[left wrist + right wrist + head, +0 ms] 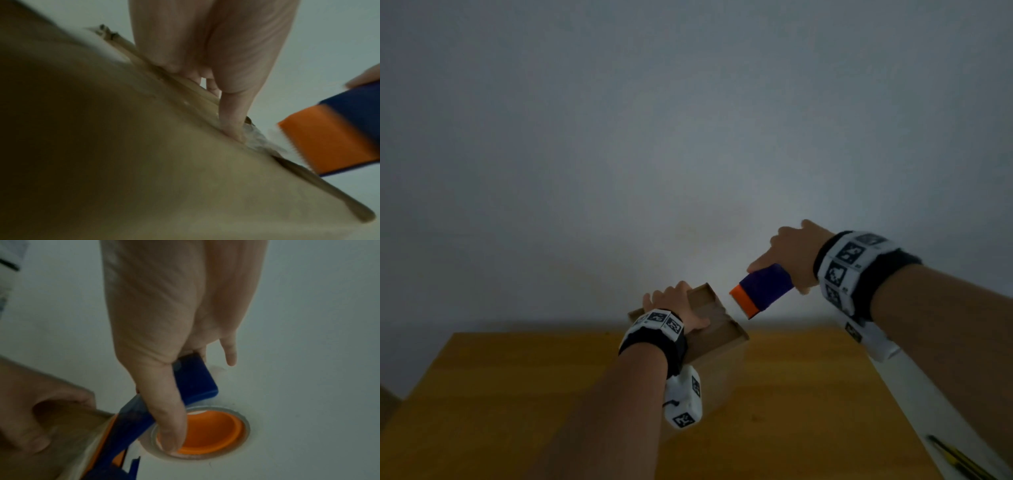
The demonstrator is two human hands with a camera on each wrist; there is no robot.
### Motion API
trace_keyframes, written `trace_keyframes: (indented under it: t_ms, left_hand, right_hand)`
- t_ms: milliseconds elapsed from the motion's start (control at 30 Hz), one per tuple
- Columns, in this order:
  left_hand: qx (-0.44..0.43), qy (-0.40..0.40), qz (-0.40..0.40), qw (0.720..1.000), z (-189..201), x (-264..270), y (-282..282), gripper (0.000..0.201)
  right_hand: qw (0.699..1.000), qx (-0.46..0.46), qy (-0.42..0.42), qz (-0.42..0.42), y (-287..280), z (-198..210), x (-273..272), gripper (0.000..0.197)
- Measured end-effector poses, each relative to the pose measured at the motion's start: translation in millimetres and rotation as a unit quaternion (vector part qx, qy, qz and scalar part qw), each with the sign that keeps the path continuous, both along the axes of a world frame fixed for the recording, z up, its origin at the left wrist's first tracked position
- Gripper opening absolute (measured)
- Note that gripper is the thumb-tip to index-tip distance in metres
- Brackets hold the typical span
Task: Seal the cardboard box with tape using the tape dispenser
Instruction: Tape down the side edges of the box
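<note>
A small brown cardboard box (722, 330) is tilted up above the far edge of the wooden table (517, 394). My left hand (676, 303) grips it from above, fingers curled over its far side and thumb on the top face. In the left wrist view the thumb (232, 116) presses on the box (144, 162) beside a wrinkled end of clear tape (261, 141). My right hand (791, 253) grips the blue and orange tape dispenser (762, 291) just right of the box's corner. Its thumb (170, 426) reaches onto the orange roll core (213, 433), and the dispenser's orange toothed end (324, 142) sits close to the box edge.
A plain pale wall (688, 137) fills the background behind the table. A yellow and black tool (955, 460) lies at the lower right, beside the table's right edge. The table's left and near parts show bare wood.
</note>
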State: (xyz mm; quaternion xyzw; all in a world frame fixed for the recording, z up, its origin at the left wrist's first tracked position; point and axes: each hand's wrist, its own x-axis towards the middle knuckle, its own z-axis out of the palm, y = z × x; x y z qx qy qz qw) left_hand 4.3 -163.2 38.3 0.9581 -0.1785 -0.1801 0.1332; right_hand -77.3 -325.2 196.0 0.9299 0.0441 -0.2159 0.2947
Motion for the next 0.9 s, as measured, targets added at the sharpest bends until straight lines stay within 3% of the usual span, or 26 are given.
trace_keyframes:
  t_ms: [167, 433, 567, 733, 900]
  left_hand:
    - [0.01, -0.006, 0.004, 1.0, -1.3, -0.2, -5.5, 0.08]
    - [0.008, -0.038, 0.002, 0.999, -0.6, -6.6, -5.7, 0.079]
    - [-0.001, -0.037, -0.007, 0.999, -3.1, -7.9, 1.9, 0.078]
    - [-0.02, -0.045, -0.044, 0.998, -1.8, -8.9, 2.2, 0.076]
    - [0.009, -0.047, -0.074, 0.996, -8.2, -13.5, 5.4, 0.088]
  right_hand:
    - [0.999, -0.019, 0.01, 0.036, 20.8, -23.0, 15.1, 0.045]
    - [0.998, 0.041, -0.038, -0.04, 40.9, -44.0, 36.8, 0.043]
    - [0.996, 0.032, -0.059, -0.061, 35.9, -46.4, 29.7, 0.009]
    - [0.994, 0.02, -0.013, -0.103, 14.9, -79.0, 15.8, 0.019]
    - [0.988, 0.116, -0.049, -0.095, 17.1, -91.2, 5.6, 0.024]
